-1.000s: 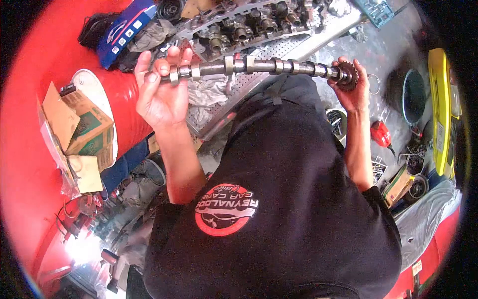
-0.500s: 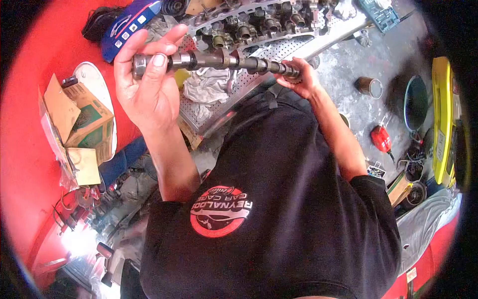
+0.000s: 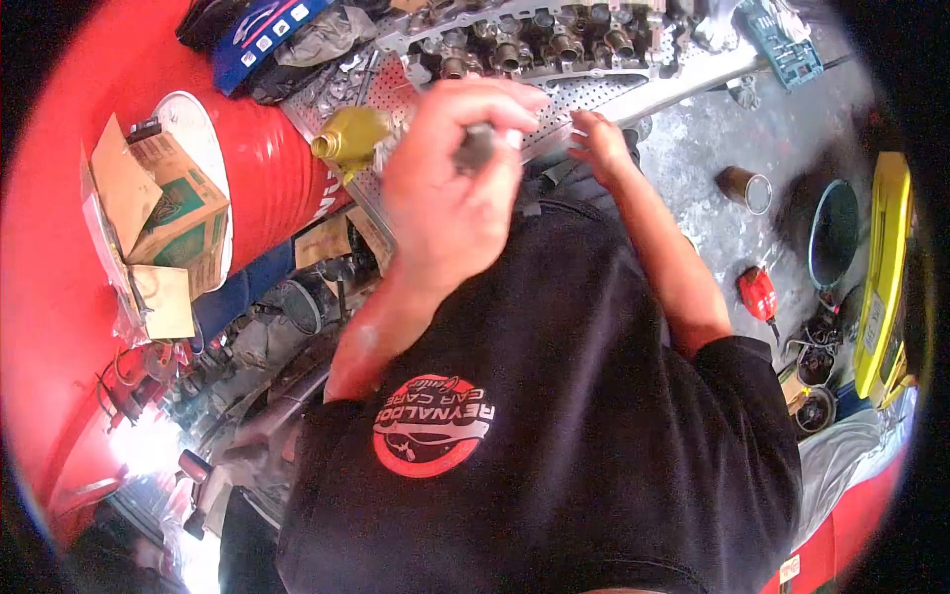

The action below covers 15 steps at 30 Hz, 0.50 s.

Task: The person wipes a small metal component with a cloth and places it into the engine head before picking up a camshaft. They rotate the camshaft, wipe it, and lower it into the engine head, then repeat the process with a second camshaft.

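Note:
My left hand [image 3: 445, 188], raised close to the camera and blurred, is wrapped round a camshaft [image 3: 476, 148]. The shaft points nearly end-on at me, so only its dark round end shows and its length is hidden. My right hand [image 3: 600, 148] is off the shaft, over the near edge of the perforated metal bench top [image 3: 584, 97], with its fingers apart and nothing in them. Behind both hands lies a cylinder head [image 3: 539, 48] with several round valve bores. A yellow-green plastic bottle [image 3: 348, 139] lies left of my left hand.
A red drum [image 3: 262, 148] stands at left, near an opened cardboard box [image 3: 178, 218] on a white lid. A blue tool case [image 3: 782, 48] is at the back right. On the floor at right are a can [image 3: 744, 190], a dark round basin [image 3: 833, 233] and a red bottle [image 3: 757, 293].
My right hand has let go of the camshaft's far end and opened. My left hand has moved right, turning the shaft from crosswise to end-on. The view has shifted slightly.

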Available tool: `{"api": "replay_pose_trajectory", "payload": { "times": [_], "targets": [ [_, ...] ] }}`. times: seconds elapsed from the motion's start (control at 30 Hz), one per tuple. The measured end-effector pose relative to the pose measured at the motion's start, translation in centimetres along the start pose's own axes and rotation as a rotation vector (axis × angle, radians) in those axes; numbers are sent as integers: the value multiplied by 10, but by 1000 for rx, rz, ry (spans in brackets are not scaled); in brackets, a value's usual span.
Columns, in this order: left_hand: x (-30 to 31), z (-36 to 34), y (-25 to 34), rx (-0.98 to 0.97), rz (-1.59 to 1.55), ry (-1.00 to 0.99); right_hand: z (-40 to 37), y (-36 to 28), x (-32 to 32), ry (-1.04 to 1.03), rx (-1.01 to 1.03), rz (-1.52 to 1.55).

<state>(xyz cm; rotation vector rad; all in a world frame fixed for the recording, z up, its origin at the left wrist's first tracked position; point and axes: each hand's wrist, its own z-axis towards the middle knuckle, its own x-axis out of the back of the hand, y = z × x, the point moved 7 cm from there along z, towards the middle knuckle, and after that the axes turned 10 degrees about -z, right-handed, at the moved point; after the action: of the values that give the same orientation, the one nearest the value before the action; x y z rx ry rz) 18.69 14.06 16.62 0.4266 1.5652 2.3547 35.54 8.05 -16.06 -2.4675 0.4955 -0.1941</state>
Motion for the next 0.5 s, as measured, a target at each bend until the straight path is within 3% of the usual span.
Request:
{"api": "replay_pose_trajectory", "payload": {
  "times": [0.27, 0.37, 0.5],
  "targets": [
    [-53, -22, -20, -47, 86, -216, -195, -125, 11, -90, 977, -317],
    [-94, -27, -20, -143, 33, -247, -227, -125, 6, -36, 1124, -526],
    [-163, -33, -43, -99, 58, -456, -225, -106, 21, 51, 1093, -541]
  ]
}}
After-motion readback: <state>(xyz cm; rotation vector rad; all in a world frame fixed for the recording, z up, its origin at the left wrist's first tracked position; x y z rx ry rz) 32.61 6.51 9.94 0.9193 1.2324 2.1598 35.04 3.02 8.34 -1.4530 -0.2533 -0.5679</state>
